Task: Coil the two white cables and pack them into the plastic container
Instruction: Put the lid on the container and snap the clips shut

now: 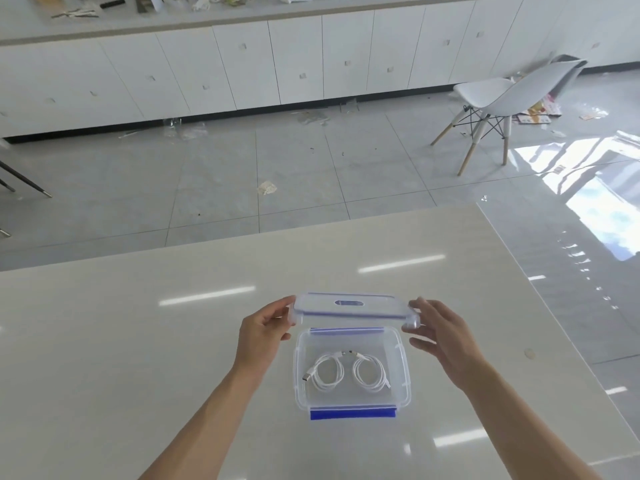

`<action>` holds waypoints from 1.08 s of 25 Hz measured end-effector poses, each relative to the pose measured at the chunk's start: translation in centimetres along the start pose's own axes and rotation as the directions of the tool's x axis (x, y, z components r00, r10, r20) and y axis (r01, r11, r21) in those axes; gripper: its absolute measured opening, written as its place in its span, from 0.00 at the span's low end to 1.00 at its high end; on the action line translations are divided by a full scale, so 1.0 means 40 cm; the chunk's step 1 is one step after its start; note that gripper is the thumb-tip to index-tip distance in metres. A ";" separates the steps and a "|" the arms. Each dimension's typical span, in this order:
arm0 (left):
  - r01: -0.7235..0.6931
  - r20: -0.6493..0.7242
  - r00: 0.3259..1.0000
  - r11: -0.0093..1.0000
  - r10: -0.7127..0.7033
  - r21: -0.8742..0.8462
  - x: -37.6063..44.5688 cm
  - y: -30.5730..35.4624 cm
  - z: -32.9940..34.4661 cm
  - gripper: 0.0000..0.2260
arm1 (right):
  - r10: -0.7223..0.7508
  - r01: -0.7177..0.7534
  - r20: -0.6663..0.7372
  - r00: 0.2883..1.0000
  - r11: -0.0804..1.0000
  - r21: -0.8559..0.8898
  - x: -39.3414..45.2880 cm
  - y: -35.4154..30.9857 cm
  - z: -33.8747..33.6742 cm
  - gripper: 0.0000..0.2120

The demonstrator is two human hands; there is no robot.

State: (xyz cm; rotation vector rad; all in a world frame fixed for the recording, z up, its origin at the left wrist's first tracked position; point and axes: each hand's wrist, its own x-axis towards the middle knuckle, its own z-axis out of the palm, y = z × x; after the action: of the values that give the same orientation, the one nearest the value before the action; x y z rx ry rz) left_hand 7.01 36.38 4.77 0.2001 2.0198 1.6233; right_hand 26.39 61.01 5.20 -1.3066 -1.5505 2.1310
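Head view: lid held level over the far rim of the open container, both cables coiled inside.

Head view shows the left hand (pixel 265 325) and right hand (pixel 438 332) set well apart, each pinching one short end of the clear lid (pixel 349 306), whose long axis runs left to right between them. The plastic container (pixel 404 372) sits on the bench (pixel 138 341) just below and nearer the person than the lid, its long axis parallel to the lid's, its blue latches at the near and far edges. Two white cables lie inside as separate coils, left coil (pixel 327 372) beside right coil (pixel 370 372), their plug ends meeting near the far wall. Both hands sit about equally near the container, so closing it looks like a matter of drawing the lid toward the person and lowering it squarely.
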 end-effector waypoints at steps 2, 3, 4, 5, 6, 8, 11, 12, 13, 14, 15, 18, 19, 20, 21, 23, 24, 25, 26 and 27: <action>0.031 0.065 0.997 0.999 -0.033 0.033 -0.032 -0.022 -0.013 0.18 | 0.000 -0.002 -0.015 1.000 0.994 -0.105 -0.028 0.021 -0.011 0.06; 0.050 0.083 0.995 0.998 -0.053 0.036 -0.047 -0.034 -0.017 0.18 | -0.007 0.003 -0.025 1.000 0.988 -0.157 -0.041 0.035 -0.016 0.07; 0.071 0.091 0.993 0.997 -0.074 0.035 -0.060 -0.046 -0.019 0.16 | -0.013 0.006 -0.034 0.999 0.979 -0.204 -0.053 0.048 -0.020 0.09; 0.085 0.086 0.992 0.996 -0.089 0.041 -0.074 -0.058 -0.021 0.14 | -0.016 0.006 -0.039 0.999 0.970 -0.242 -0.064 0.062 -0.020 0.11; 0.090 0.072 0.993 0.994 -0.094 0.060 -0.087 -0.070 -0.022 0.11 | -0.019 0.007 -0.042 0.999 0.962 -0.272 -0.073 0.077 -0.018 0.12; 0.084 0.041 0.995 0.987 -0.090 0.138 -0.110 -0.097 -0.023 0.10 | -0.030 0.011 -0.055 0.998 0.948 -0.319 -0.084 0.111 -0.013 0.12; 0.085 0.018 0.996 0.961 -0.093 0.262 -0.133 -0.137 -0.026 0.16 | -0.085 0.032 -0.095 0.992 0.888 -0.458 -0.093 0.148 0.002 0.13; 0.080 0.010 0.996 0.947 -0.088 0.311 -0.136 -0.147 -0.026 0.18 | -0.127 0.052 -0.098 0.987 0.830 -0.556 -0.097 0.157 0.006 0.14; 0.076 0.005 0.997 0.931 -0.083 0.357 -0.139 -0.156 -0.026 0.19 | -0.170 0.069 -0.095 0.981 0.758 -0.648 -0.103 0.163 0.013 0.15; 0.071 0.001 0.997 0.916 -0.078 0.394 -0.141 -0.161 -0.023 0.19 | -0.208 0.082 -0.093 0.974 0.702 -0.707 -0.110 0.169 0.020 0.16; 0.068 -0.007 0.997 0.905 -0.072 0.421 -0.142 -0.164 -0.020 0.20 | -0.237 0.096 -0.089 0.968 0.672 -0.735 -0.115 0.174 0.027 0.17; 0.067 -0.025 0.998 0.884 -0.062 0.462 -0.144 -0.170 -0.008 0.22 | -0.313 0.136 -0.077 0.947 0.605 -0.785 -0.126 0.193 0.041 0.18; 0.062 -0.023 0.998 0.876 -0.058 0.479 -0.144 -0.171 -0.003 0.22 | -0.329 0.141 -0.081 0.941 0.598 -0.789 -0.127 0.198 0.042 0.18; 0.055 -0.020 0.998 0.866 -0.052 0.497 -0.144 -0.171 0.001 0.22 | -0.339 0.140 -0.091 0.937 0.599 -0.789 -0.127 0.200 0.043 0.18; 0.046 -0.018 0.999 0.856 -0.043 0.515 -0.143 -0.171 0.006 0.22 | -0.342 0.136 -0.097 0.935 0.596 -0.791 -0.125 0.202 0.042 0.19; 0.038 -0.012 0.999 0.842 -0.038 0.538 -0.142 -0.170 0.014 0.22 | -0.341 0.130 -0.091 0.936 0.574 -0.808 -0.118 0.206 0.040 0.19; 0.040 -0.010 0.999 0.840 -0.041 0.541 -0.141 -0.170 0.016 0.22 | -0.341 0.128 -0.088 0.936 0.561 -0.818 -0.113 0.207 0.040 0.19; 0.042 -0.007 0.999 0.839 -0.046 0.542 -0.139 -0.169 0.019 0.22 | -0.344 0.126 -0.086 0.935 0.550 -0.825 -0.109 0.208 0.039 0.20; 0.046 -0.005 0.999 0.839 -0.051 0.542 -0.137 -0.168 0.021 0.22 | -0.346 0.124 -0.084 0.934 0.537 -0.835 -0.107 0.209 0.039 0.19; 0.050 -0.004 0.998 0.839 -0.057 0.542 -0.136 -0.166 0.021 0.22 | -0.348 0.122 -0.079 0.934 0.518 -0.847 -0.105 0.213 0.039 0.19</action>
State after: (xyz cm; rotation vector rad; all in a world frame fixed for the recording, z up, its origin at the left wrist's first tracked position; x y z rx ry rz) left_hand 13.42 32.99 0.10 0.3517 2.4087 0.9701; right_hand 30.41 53.75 0.33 -1.3603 -2.5783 0.9444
